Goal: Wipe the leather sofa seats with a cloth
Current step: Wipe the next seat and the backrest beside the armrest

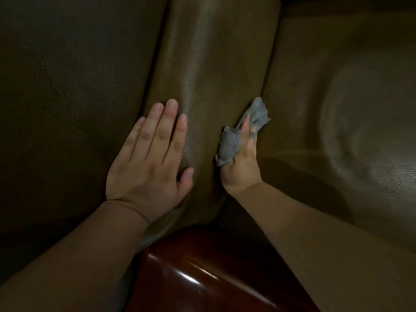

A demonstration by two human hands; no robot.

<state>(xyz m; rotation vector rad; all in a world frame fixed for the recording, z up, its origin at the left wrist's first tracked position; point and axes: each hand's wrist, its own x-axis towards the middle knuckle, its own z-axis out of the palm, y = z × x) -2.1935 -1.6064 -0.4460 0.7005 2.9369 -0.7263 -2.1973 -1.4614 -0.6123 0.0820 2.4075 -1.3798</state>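
Observation:
A padded ridge of the olive-brown leather sofa [209,64] runs up the middle of the view between two cushions. My left hand [150,163] lies flat on the ridge's left side, fingers straight and together. My right hand [244,163] holds a crumpled grey cloth [231,140] in the crease along the ridge's right side. The cloth bunches over my fingers and its far end [258,111] sticks out past them. Most of my right fingers are hidden by the cloth and the crease.
A dark leather cushion [67,97] fills the left side. On the right, a dented leather seat [360,120] catches a pale sheen. A glossy reddish-brown wooden knob [202,273] sits at the bottom centre between my forearms.

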